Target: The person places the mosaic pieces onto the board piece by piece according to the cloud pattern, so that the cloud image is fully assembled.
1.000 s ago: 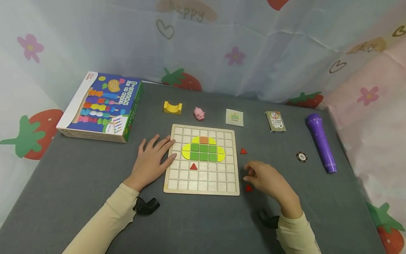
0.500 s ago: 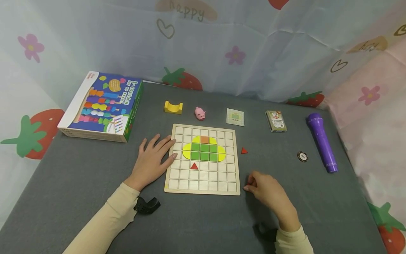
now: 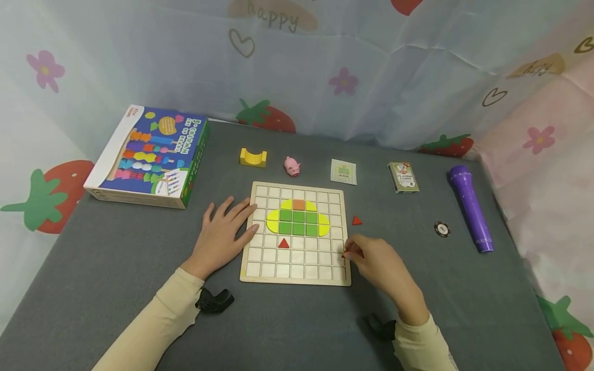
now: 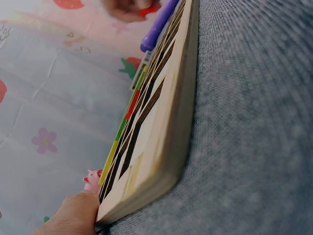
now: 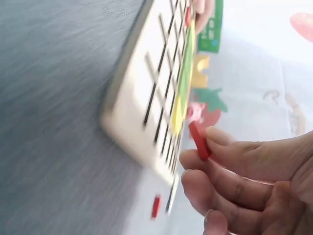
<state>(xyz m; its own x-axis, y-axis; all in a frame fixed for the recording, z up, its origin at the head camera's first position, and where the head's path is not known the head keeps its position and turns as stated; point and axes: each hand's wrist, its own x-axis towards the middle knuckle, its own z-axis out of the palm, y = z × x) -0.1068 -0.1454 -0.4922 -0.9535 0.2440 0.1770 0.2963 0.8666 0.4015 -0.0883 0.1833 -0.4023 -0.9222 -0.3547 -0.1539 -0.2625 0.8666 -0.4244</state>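
Note:
My right hand (image 3: 380, 265) pinches a small red triangle tile (image 5: 199, 140) between thumb and fingertips, over the right edge of the wooden grid board (image 3: 297, 270). With fingers spread, my left hand (image 3: 221, 234) rests at the board's left edge, fingertips on its rim. Green square tiles (image 3: 299, 216), yellow curved tiles (image 3: 271, 221) and one orange tile (image 3: 299, 205) form a shape on the grid. Below that shape lies one red triangle (image 3: 283, 243). Another red triangle (image 3: 357, 220) lies on the table just right of the board.
Behind the board are a yellow arched block (image 3: 252, 158), a pink toy pig (image 3: 292, 166) and a pattern card (image 3: 343, 171). A playing card box (image 3: 403, 178), a poker chip (image 3: 442, 229) and a purple flashlight (image 3: 471, 208) lie to the right. A blue toy box (image 3: 150, 154) sits back left.
My right hand reached down to the red triangle by the board's lower right, picked it up, and moved up and left to the board's edge. My left hand stayed put.

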